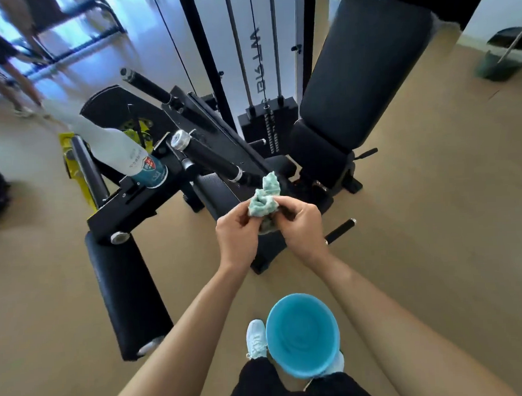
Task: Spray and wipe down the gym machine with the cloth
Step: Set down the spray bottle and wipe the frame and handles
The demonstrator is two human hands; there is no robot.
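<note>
We hold the cloth (264, 199) in the air just above the seat end of the gym machine (140, 206). The left grip (237, 230) and the right grip (300, 226) are each clenched on a bunched part of it, fingers curled in, so we judge that we are gathering or refolding it and not yet wiping. The spray bottle (126, 152) rests on the machine's frame to our left, well apart from either grip. Next we would need to settle the cloth in one grip and press it flat onto a pad or the nearby handle (210, 159); if spraying is not done, one grip must first free itself for the bottle. We cannot tell whether any surface is wet. The bottle's top is blurred, so its nozzle is unreadable. The seat lies mostly behind our grips, and the cloth's lower part is hidden between our palms. A blue bucket (301, 333) stands on the floor by our feet.
</note>
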